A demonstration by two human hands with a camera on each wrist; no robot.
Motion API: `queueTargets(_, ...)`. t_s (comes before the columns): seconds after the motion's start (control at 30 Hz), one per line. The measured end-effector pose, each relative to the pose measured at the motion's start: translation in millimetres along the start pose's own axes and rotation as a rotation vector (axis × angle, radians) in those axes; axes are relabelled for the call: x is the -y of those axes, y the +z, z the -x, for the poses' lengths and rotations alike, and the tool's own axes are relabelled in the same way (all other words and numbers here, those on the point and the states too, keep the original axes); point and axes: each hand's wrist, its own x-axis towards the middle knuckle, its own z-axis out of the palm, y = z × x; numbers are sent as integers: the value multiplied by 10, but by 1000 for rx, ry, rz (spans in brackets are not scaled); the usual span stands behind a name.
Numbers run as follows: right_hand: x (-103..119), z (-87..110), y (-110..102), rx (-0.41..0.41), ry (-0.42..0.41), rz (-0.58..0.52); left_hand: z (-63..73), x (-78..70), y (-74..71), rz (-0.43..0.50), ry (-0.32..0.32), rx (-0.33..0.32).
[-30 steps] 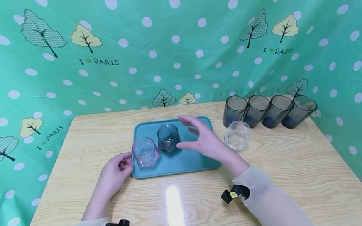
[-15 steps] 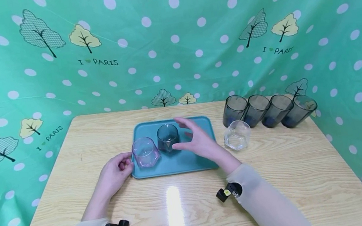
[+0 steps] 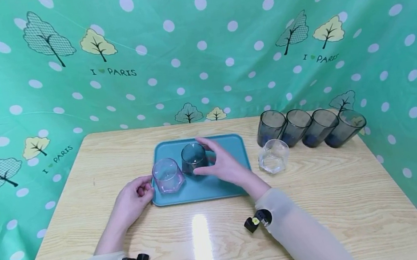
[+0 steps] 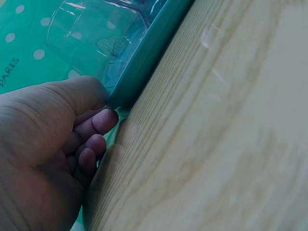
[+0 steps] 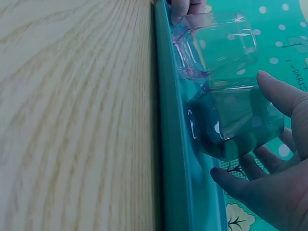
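Blue tray (image 3: 209, 191): flat on wood-grain table (image 3: 326, 211).
Pink-tinted tumbler (image 3: 169, 180): upright, L end of tray; judged placed.
Smoky tumbler (image 3: 192, 158): upright on tray, just beside pink-tinted tumbler, to its R; judged the item in hand.
Clear tumbler (image 3: 273, 157): upright on table, R of tray, no hand on it; judged outstanding.
Tall smoky glasses (image 3: 295, 127): 4 in row, back R of table, off tray, no hand on them.
Progress: est. partway; 2 tumblers on tray, 1 off.
R hand (image 3: 225, 163): thumb nr. side, fingers far side of smoky tumbler; spread approx. its width, one fingertip clear of glass; no firm grip seen, thumb contact can't tell.
L hand (image 3: 134, 199): thumb + index pinch tray's L edge nr. front corner; other fingers curled.
Forearms: both from front edge, angled inward.
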Motion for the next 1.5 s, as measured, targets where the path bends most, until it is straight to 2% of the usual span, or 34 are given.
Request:
queueTargets(0.23, -26, -25, 36, 13, 21, 10, 6, -7, -7, -2, -8, 4)
queueTargets(1.5, -68, -72, 80, 18, 13, 23, 9, -7, -7, -2, -18, 7)
